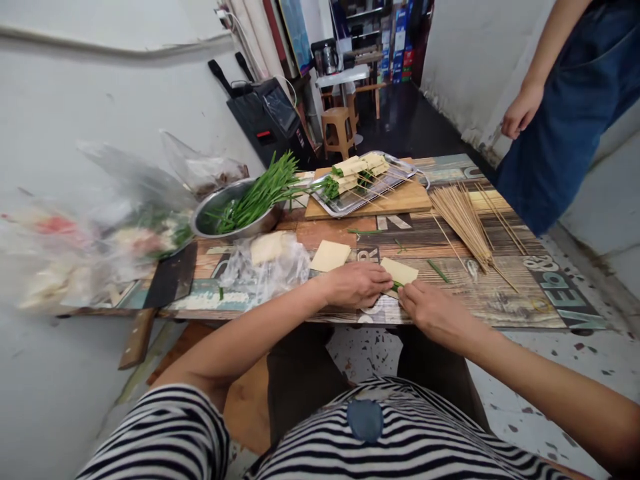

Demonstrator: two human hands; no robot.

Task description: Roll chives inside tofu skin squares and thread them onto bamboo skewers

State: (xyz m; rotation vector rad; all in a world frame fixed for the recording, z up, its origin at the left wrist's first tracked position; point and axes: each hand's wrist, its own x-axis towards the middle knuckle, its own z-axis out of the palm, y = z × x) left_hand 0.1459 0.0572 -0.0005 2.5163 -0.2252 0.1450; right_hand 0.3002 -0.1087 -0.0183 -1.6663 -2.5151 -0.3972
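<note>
Close to the table's near edge, my left hand [354,284] and my right hand [434,309] pinch the two ends of a pale yellow tofu sheet [401,269]. Green chives [397,287] show at its near side between my fingers, partly hidden by them. A second tofu sheet [330,256] lies flat beyond my left hand. More sheets [267,247] rest on a crumpled plastic bag [295,263] to the left. Further back, a metal tray [340,209] holds finished rolls [357,175] of tofu and greens on skewers.
A steel bowl [200,225] of long chives [257,200] stands left of the tray's wooden board [400,202]. Bamboo skewers [463,223] fan out at right. A cleaver [173,277] overhangs the near edge by its handle, near filled plastic bags [95,247]. Another person's hand [523,110] hangs at upper right.
</note>
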